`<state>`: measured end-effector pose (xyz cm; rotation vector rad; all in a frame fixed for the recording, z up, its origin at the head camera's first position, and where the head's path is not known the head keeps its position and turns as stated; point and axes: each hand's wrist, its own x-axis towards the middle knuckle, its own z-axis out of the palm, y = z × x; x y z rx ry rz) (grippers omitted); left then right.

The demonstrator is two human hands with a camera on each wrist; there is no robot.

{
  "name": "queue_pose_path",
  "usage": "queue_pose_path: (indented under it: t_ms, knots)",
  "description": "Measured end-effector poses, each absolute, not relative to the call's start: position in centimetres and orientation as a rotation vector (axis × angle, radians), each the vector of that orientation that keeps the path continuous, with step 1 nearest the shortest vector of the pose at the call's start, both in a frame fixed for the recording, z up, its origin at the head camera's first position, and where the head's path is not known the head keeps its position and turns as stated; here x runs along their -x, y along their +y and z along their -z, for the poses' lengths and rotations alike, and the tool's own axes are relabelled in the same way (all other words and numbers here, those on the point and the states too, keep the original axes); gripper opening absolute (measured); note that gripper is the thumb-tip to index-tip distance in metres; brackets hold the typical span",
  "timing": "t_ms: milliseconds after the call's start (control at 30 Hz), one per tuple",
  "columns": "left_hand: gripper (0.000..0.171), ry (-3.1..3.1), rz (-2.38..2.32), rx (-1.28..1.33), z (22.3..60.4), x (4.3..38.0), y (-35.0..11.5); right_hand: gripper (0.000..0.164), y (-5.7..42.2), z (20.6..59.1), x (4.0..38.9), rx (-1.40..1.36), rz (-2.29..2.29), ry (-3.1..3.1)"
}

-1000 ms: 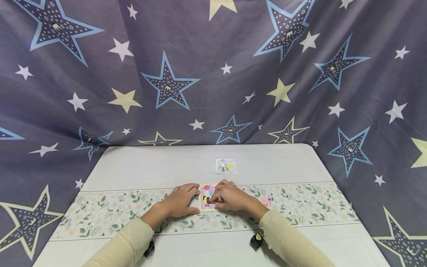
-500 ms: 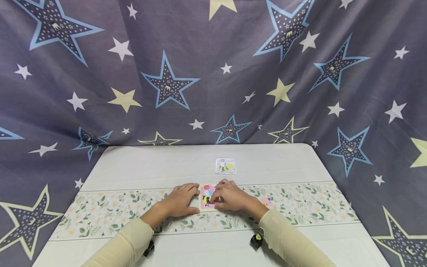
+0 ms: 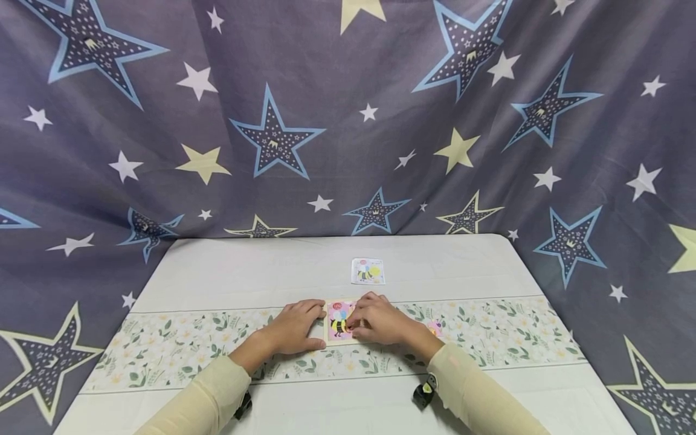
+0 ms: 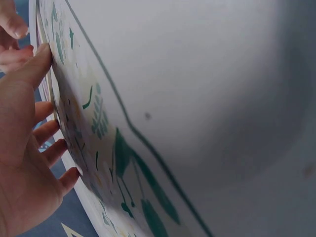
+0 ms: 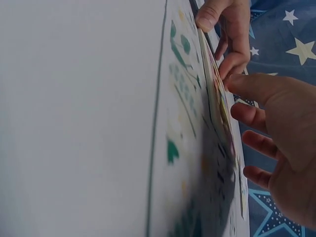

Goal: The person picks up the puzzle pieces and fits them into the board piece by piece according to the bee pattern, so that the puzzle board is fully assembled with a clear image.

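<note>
A small square jigsaw board (image 3: 336,306) with a pale rim and a pink bee picture lies on the floral table runner in the head view. My left hand (image 3: 296,326) lies along its left side, the thumb at the near corner and the fingers near the far one. In the left wrist view the fingers (image 4: 47,131) are spread and relaxed. Over the board's right part, my right hand (image 3: 377,320) covers some of the picture, thumb and fingertips right at the surface. The right wrist view shows its fingers (image 5: 261,143) apart and slightly bent.
Beyond the board lies a white card (image 3: 368,271) with a similar bee picture. Pink puzzle pieces (image 3: 436,328) lie on the floral runner (image 3: 505,332), to the right behind the right wrist. A star-patterned cloth (image 3: 326,109) hangs behind the white table (image 3: 261,266).
My right hand has shifted slightly to the right, uncovering more of the bee. The left hand has kept its place at the board's left side.
</note>
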<state>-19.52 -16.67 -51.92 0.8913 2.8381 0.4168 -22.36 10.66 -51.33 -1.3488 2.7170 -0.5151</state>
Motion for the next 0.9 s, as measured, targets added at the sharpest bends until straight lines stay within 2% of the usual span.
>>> queue_pose_path:
  t_ms: [567, 900]
  knots:
    - [0.063, 2.826, -0.417, -0.877, 52.1, 19.7, -16.7, 0.020, 15.1, 50.7, 22.3, 1.133, 0.599, 2.752]
    - [0.064, 2.825, -0.414, -0.877, 52.0, 19.6, -16.6, 0.022, 17.4, 50.8, 22.4, 1.126, 0.616, 2.793]
